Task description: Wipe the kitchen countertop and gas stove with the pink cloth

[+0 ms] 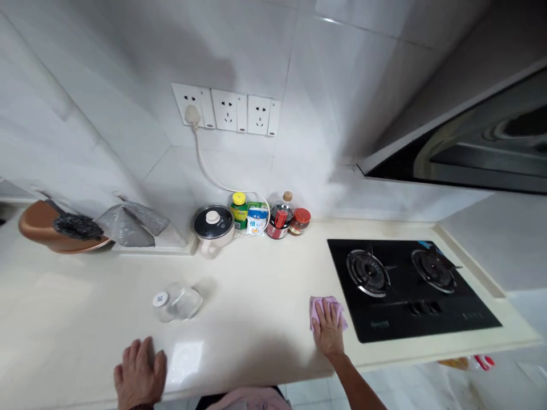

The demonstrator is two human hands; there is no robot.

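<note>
Well, right hand [328, 331] flat on soft cloth [317, 306], hob's [397, 327] nine o'clock; left hand [140, 373] splayed empty at counter [256, 285] edge.

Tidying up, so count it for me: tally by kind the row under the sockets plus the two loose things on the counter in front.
Pots: 1, the lidded pot
Jars: 2, yellow-capped jar and red-lidded jar
Bottles: 2, dark bottle and clear bottle lying down
Cartons: 1, the carton
Cloths: 1, pink cloth under the right hand
Total: 7

Gas hob [397, 322], lidded pot [212, 225], wall sockets [226, 109]
</note>
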